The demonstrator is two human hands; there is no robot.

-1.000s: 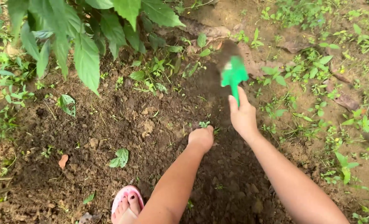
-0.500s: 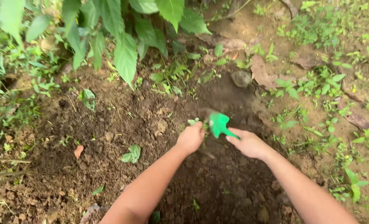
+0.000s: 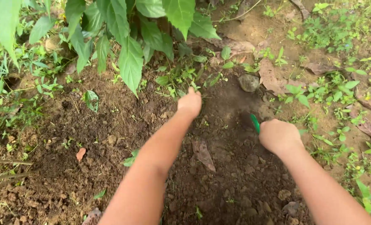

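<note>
My right hand [image 3: 278,135] is closed around the handle of a green plastic trowel [image 3: 255,123], of which only a short piece shows, pointing down into the dark loose soil [image 3: 231,166]. My left hand [image 3: 190,101] reaches forward over the soil toward small weeds [image 3: 175,79] under the big leaves, its fingers curled; whether it holds anything I cannot tell. A grey stone [image 3: 249,82] lies just beyond the dug patch, between my two hands.
A large-leaved plant [image 3: 127,37] overhangs the top left. Dry brown leaves [image 3: 203,153] lie on the soil, and a large one [image 3: 269,75] lies by the stone. Low green weeds [image 3: 331,87] cover the drier ground on the right. Grass [image 3: 10,104] grows at left.
My left hand has moved forward from beside the trowel to the weeds. The right hand has tipped the trowel down into the soil, hiding its blade. The camera has shifted slightly.
</note>
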